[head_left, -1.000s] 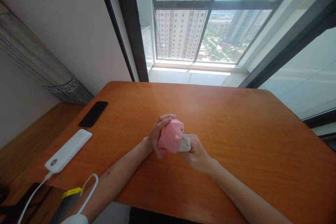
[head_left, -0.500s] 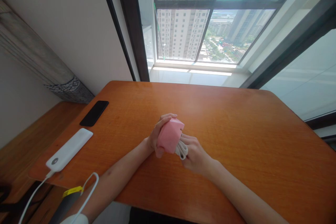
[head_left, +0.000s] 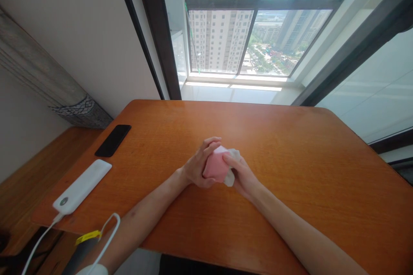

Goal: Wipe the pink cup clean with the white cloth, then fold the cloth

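Note:
A pink faceted block [head_left: 216, 166] is held between both hands above the middle of the wooden table [head_left: 290, 159]. My left hand [head_left: 196, 166] wraps it from the left, fingers over its top and thumb at its lower edge. From the right, my right hand [head_left: 247, 176] presses its thumb on the near face, with the other fingers mostly hidden behind. Between the block and my right palm shows a whitish bundle [head_left: 229, 178], which looks like a looped cord; its far part is hidden.
At the table's left lie a black phone [head_left: 112, 140] and a white power bank [head_left: 82, 187] with a white cable [head_left: 41, 240] plugged in. Near my left forearm, another white cable [head_left: 115, 227] loops by a dark item with a yellow end [head_left: 88, 237]. A window stands behind the table.
The pink block has turned and shifted slightly right in my hands. My right hand has moved up from the cord loops, and its thumb now lies on the block's face.

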Demonstrator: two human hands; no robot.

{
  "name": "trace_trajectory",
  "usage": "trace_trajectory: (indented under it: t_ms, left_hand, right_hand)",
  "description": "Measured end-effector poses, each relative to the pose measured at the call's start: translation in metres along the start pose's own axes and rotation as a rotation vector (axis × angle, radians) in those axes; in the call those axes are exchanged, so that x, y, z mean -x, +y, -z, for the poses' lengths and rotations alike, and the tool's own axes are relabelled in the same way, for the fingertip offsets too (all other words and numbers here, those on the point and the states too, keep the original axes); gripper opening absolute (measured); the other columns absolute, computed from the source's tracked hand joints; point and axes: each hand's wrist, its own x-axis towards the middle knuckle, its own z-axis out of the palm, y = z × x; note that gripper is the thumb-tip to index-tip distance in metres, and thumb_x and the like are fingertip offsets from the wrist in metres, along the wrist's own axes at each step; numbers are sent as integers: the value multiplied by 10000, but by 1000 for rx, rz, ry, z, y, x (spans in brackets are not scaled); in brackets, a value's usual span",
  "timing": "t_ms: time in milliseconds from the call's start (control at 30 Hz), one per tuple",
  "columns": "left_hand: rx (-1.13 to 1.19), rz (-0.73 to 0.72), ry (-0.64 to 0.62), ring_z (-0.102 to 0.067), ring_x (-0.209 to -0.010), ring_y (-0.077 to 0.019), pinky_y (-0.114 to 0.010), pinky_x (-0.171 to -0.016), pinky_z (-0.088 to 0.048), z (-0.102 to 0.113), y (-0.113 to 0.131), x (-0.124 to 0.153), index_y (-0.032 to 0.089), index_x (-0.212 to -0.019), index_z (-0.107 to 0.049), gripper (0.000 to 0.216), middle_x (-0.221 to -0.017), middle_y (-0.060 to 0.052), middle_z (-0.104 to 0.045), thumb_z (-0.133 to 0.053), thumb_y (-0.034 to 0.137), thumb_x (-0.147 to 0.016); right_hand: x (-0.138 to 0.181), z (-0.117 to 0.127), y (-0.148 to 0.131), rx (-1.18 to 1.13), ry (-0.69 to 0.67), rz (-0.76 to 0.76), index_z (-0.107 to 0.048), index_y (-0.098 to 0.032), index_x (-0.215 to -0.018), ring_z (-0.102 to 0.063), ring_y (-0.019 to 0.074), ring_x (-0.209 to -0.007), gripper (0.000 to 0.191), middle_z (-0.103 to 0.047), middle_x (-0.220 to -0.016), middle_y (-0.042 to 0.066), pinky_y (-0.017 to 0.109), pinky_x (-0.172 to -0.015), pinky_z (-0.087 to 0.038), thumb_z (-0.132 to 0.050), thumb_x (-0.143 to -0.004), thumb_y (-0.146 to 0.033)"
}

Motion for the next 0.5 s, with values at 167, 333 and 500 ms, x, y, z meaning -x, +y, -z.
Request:
trace_trajectory:
  t_ms: [167, 333, 500]
  left_hand:
    - [-40, -52, 7, -506, -1445, -420, -635, -1132, -531, -1, 1, -1, 230, -1719, -302, 1022, -1617, -235, -410, -675, 719, -903]
    - [64, -15, 159, -508, -1424, -407, -652, -1151, -505, -2, 4, -1, 210, -1669, -379, 955, -1567, -223, -477, -614, 763, -926]
    - [131, 32, 191, -510, -1404, -389, -627, -1130, -527, -3, 3, 1, 225, -1647, -392, 936, -1561, -204, -491, -602, 773, -918]
  right_hand:
    - [3, -4, -11, -250, 20, -105, -806, -193, -1068, -636, 165, -747, 502, -750, -889, 40, 249, -661, -555, -956, -770, -569]
    - [6, 1, -11, -85, -151, -11, -808, -182, -1065, -637, 177, -783, 455, -748, -921, 46, 270, -717, -543, -958, -771, -495]
    - [4, 12, -12, 318, -332, 207, -746, -193, -961, -571, 177, -795, 310, -662, -892, 27, 290, -731, -497, -833, -913, -487]
